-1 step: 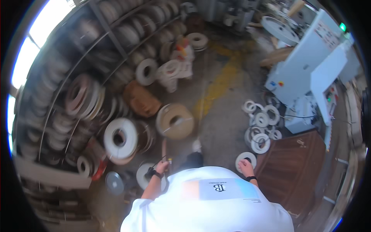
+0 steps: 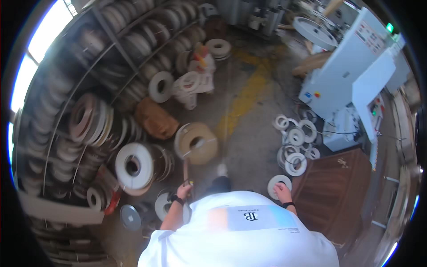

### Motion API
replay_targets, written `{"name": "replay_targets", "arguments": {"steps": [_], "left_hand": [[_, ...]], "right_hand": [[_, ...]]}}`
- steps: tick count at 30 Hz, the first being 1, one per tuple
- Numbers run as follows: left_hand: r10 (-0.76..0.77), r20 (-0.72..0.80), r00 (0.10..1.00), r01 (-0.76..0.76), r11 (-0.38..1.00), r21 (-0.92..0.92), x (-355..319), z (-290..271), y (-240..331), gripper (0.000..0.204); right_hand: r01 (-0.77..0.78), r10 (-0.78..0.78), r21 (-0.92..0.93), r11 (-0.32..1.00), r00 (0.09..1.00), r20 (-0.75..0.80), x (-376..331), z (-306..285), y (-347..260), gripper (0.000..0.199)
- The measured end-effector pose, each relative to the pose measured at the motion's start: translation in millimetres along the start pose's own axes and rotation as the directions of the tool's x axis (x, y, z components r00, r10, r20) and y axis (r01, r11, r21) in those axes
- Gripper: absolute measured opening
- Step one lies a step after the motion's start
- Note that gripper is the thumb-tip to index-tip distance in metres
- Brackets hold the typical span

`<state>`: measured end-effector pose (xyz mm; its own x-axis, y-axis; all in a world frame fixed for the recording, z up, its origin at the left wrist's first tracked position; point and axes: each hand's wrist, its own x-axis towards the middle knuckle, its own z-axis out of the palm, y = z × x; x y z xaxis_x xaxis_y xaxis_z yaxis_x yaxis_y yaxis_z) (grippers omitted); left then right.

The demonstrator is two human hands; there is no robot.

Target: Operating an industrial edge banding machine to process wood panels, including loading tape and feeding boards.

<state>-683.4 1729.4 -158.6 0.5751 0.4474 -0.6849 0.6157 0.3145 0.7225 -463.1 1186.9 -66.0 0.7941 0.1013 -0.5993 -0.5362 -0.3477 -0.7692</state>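
Observation:
My left hand [image 2: 183, 191] is closed around the end of a thin tan strip [image 2: 185, 171]. The strip runs up to a big tan roll of banding [image 2: 195, 142] lying on the concrete floor just ahead of me. My right hand [image 2: 282, 192] grips a small white roll [image 2: 278, 181] held low at my right side, next to a dark brown wooden panel [image 2: 333, 191]. My white shirt fills the bottom of the view and hides my forearms below the wrists.
Metal racks [image 2: 89, 102] packed with rolls curve along the left. A large white roll [image 2: 133, 165] and a brown sack [image 2: 155, 120] lie near them. Several small white rolls [image 2: 296, 147] sit by a white machine [image 2: 351, 75]. A yellow line [image 2: 242, 100] crosses the floor.

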Motion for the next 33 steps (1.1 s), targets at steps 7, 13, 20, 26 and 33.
{"name": "replay_targets", "arguments": {"steps": [7, 13, 20, 26, 33], "left_hand": [[0.29, 0.175, 0.941, -0.274, 0.955, -0.114, 110, 101, 288, 0.04], [0.562, 0.362, 0.744, -0.338, 0.784, -0.521, 166, 211, 509, 0.059], [0.79, 0.398, 0.467, -0.302, 0.565, -0.767, 203, 382, 724, 0.092], [0.823, 0.494, 0.282, -0.111, 0.539, -0.835, 269, 483, 848, 0.103], [0.728, 0.627, 0.278, 0.077, 0.634, -0.77, 430, 589, 967, 0.107]], "right_hand": [[0.229, -0.19, 0.11, 0.967, 0.94, -0.284, 117, -52, -165, 0.025], [0.39, -0.346, 0.251, 0.886, 0.916, -0.201, 277, -55, -316, 0.024], [0.417, -0.431, 0.286, 0.863, 0.902, -0.013, 473, -63, -533, 0.042], [-0.137, -0.323, 0.845, 0.516, 0.883, 0.34, 592, -85, -675, 0.05], [-0.117, -0.346, 0.878, 0.463, 0.889, 0.301, 764, -133, -742, 0.044]]}}
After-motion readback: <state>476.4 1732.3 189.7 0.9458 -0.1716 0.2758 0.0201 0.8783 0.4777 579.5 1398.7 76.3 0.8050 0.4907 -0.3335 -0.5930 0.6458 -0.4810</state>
